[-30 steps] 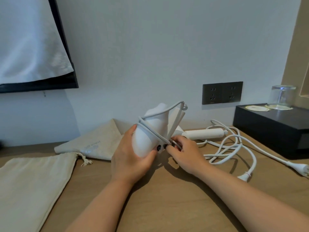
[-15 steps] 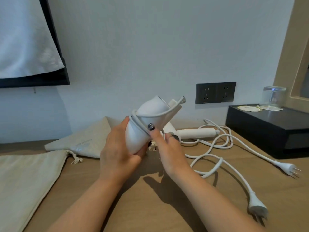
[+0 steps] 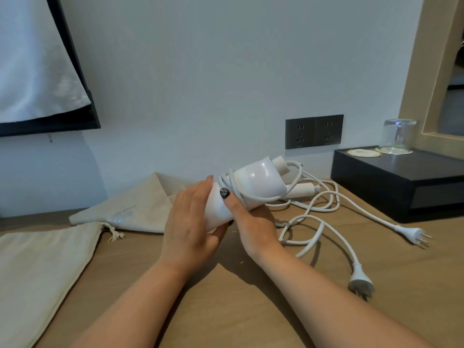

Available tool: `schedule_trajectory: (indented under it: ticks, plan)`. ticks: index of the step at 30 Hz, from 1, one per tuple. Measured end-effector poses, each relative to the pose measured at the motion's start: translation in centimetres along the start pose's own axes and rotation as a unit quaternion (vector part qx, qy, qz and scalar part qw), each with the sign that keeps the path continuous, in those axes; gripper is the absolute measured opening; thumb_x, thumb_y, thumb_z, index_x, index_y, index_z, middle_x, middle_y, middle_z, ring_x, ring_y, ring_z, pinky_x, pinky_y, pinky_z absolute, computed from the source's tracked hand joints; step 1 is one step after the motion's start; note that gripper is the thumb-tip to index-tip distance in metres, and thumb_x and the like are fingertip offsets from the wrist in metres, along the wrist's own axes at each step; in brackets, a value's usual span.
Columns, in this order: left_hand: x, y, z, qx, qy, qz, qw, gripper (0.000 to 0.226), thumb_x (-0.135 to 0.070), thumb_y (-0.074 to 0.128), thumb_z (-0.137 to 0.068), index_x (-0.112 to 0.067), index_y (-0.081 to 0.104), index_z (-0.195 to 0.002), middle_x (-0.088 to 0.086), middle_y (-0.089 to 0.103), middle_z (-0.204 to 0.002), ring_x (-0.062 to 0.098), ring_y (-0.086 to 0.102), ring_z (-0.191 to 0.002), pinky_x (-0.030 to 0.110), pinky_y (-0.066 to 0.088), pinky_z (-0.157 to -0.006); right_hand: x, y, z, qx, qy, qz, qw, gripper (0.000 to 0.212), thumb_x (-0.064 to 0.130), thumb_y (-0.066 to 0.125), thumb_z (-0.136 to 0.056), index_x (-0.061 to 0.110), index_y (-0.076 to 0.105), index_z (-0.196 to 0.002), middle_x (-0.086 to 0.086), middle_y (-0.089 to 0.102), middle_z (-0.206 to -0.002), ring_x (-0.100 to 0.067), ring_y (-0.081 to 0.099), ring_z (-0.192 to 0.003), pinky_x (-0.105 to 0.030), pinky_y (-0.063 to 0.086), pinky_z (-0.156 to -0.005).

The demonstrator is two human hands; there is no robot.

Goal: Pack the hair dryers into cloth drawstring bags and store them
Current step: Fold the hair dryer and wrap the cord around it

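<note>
A white hair dryer [image 3: 253, 187] with its cord looped round the body is held above the wooden desk [image 3: 226, 297], lying nearly level. My right hand [image 3: 253, 222] grips it from below, thumb pressed over the cord. My left hand [image 3: 190, 222] cups its near end, fingers mostly straight. The rest of the cord [image 3: 316, 222] trails right to a plug [image 3: 361, 282]. A second dryer's handle [image 3: 301, 190] lies behind, its plug [image 3: 411, 233] further right. One cloth drawstring bag [image 3: 40, 267] lies flat at the left, another [image 3: 135, 207] near the wall.
A black box [image 3: 401, 182] stands at the right with an upturned glass [image 3: 398, 135] and a coaster [image 3: 361, 153] on it. A double wall socket [image 3: 313, 131] is behind. A dark-framed screen covered with white cloth [image 3: 37, 71] hangs at upper left.
The dryer has been turned from nearly upright to lying level, nozzle pointing right. My right hand shifted from the cord to under the body. The loose plug has slid nearer the desk's front.
</note>
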State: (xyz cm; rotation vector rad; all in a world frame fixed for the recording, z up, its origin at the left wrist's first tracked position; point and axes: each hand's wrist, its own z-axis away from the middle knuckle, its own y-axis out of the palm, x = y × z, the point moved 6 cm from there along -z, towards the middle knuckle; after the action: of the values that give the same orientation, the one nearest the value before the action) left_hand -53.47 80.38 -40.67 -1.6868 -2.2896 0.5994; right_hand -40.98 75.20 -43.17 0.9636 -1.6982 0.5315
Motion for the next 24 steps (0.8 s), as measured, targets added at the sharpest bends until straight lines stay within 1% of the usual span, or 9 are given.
schedule_trajectory:
  ticks: [3,5,7,9,11,13,16,20,24]
  plan:
    - [0.0,0.3,0.7,0.033,-0.091,0.097,0.991,0.096,-0.03,0.085,-0.065,-0.018,0.029,-0.143,-0.001,0.039,-0.136,0.019,0.045,-0.123,0.033,0.041,-0.101,0.0,-0.7,0.4,0.005,-0.007,-0.002,1.0,0.061,0.068,0.063,-0.054,0.037,0.062,-0.106,0.015,0.066,-0.11,-0.004,0.061,-0.105,-0.022,0.048,-0.087]
    - [0.0,0.2,1.2,0.058,-0.186,0.175,0.965,0.104,-0.036,0.082,-0.064,-0.026,0.021,-0.147,-0.007,0.033,-0.136,0.007,0.042,-0.124,0.021,0.039,-0.1,0.0,-1.0,0.9,0.016,-0.016,-0.009,1.0,0.061,0.066,0.065,-0.056,0.036,0.062,-0.108,0.011,0.066,-0.114,-0.008,0.061,-0.108,-0.025,0.049,-0.09]
    - [0.0,0.3,2.2,0.096,-0.304,0.309,0.896,0.11,-0.043,0.078,-0.06,-0.031,0.017,-0.15,-0.01,0.037,-0.133,-0.001,0.046,-0.118,0.011,0.045,-0.087,0.2,-1.0,1.4,0.021,-0.029,0.0,0.999,0.054,0.064,0.067,-0.057,0.038,0.063,-0.104,0.012,0.067,-0.113,-0.008,0.062,-0.109,-0.025,0.05,-0.091]
    - [0.3,0.6,3.6,0.111,-0.397,0.45,0.792,0.106,-0.048,0.076,-0.054,-0.032,0.027,-0.147,-0.007,0.046,-0.133,0.002,0.057,-0.107,0.013,0.05,-0.076,0.9,-1.1,2.1,0.021,-0.046,0.008,0.999,0.047,0.061,0.067,-0.056,0.038,0.065,-0.097,0.019,0.069,-0.103,-0.003,0.064,-0.102,-0.016,0.051,-0.083]
    - [0.5,0.3,4.5,0.101,-0.449,0.534,0.71,0.093,-0.047,0.078,-0.058,-0.027,0.041,-0.141,0.009,0.055,-0.134,0.018,0.065,-0.104,0.026,0.054,-0.073,1.4,-0.9,3.0,0.035,-0.076,0.006,0.996,0.041,0.053,0.07,-0.057,0.034,0.067,-0.094,0.021,0.07,-0.097,0.0,0.066,-0.097,-0.015,0.051,-0.08]
    - [-0.2,-0.5,5.0,0.13,-0.443,0.579,0.671,0.085,-0.051,0.078,-0.06,-0.019,0.052,-0.135,0.019,0.06,-0.128,0.03,0.065,-0.103,0.039,0.055,-0.074,1.5,-0.3,4.1,0.075,-0.105,-0.004,0.992,0.042,0.042,0.073,-0.059,0.028,0.067,-0.098,0.015,0.072,-0.099,-0.003,0.067,-0.1,-0.022,0.053,-0.084]
    - [-1.9,-1.7,5.5,0.197,-0.426,0.608,0.64,0.075,-0.055,0.076,-0.063,-0.017,0.061,-0.126,0.022,0.065,-0.118,0.033,0.065,-0.096,0.043,0.056,-0.075,1.6,0.2,5.4,0.111,-0.13,-0.018,0.985,0.042,0.037,0.075,-0.062,0.024,0.069,-0.102,0.007,0.074,-0.104,-0.014,0.067,-0.105,-0.032,0.055,-0.087]
    - [-2.3,-2.3,5.9,0.225,-0.409,0.591,0.658,0.103,-0.058,0.088,-0.049,-0.019,0.049,-0.135,0.018,0.063,-0.126,0.034,0.064,-0.107,0.041,0.056,-0.081,2.0,0.1,6.3,0.121,-0.137,0.007,0.983,0.036,0.046,0.077,-0.064,0.035,0.073,-0.098,0.005,0.073,-0.106,-0.018,0.066,-0.109,-0.04,0.054,-0.092]
    - [-2.1,-2.8,5.8,0.18,-0.426,0.573,0.677,0.099,-0.042,0.092,-0.044,-0.014,0.053,-0.13,0.015,0.069,-0.116,0.028,0.069,-0.098,0.032,0.056,-0.071,2.0,-0.2,6.7,0.11,-0.124,0.138,0.976,0.034,0.058,0.062,-0.071,0.039,0.07,-0.098,0.009,0.072,-0.105,-0.011,0.065,-0.104,-0.038,0.055,-0.089]
